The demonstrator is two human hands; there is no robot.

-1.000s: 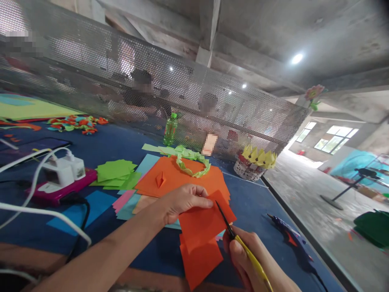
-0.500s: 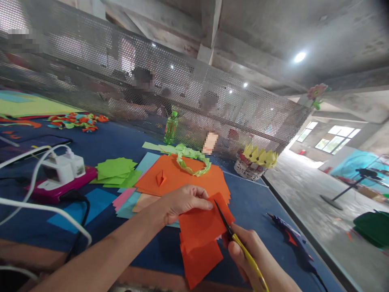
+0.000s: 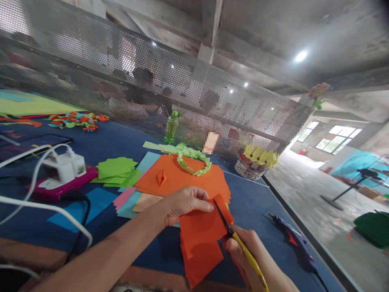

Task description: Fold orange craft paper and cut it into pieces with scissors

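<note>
Scissors on orange sheet, both hands busy

Left hand: grip pinching the sheet's upper edge, thumb on top. Right hand: grip wrapped round the yellow scissor handles, dark blades at the sheet's right part; can't tell if blades are parted. Sheet is over the blue worktop, more orange paper just below. Orange stack beyond left hand carries folded orange piece. Corded blue tool right of right hand, apart.
</note>
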